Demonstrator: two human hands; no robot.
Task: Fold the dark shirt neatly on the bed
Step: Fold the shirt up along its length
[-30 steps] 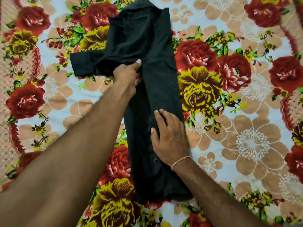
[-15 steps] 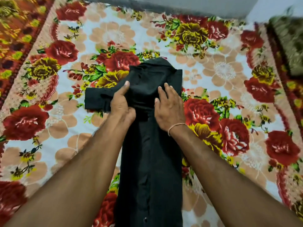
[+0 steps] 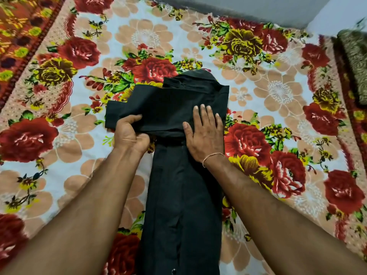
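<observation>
Your dark shirt lies on the bed, over a floral bedsheet of red and yellow roses and peach blossoms; no container shows in the head view. The shirt's body is already narrowed to a long strip that runs from the bottom edge of the view up toward the collar at the far end. One sleeve sticks out to your left across the sheet.

Your left hand grips the lower edge of that sleeve, thumb on top of the cloth and fingers curled beneath it, just beside the strip. Your right hand lies flat and spread, palm down, on the upper right part of the shirt, pinning the cloth against the bed without clasping it. A thin thread bracelet circles your right wrist. Both forearms reach in from the bottom corners, one on each side of the strip.

At the far right edge sits a dark patterned cushion or blanket, blurred, well apart from the shirt. A grey wall runs beyond the bed.
</observation>
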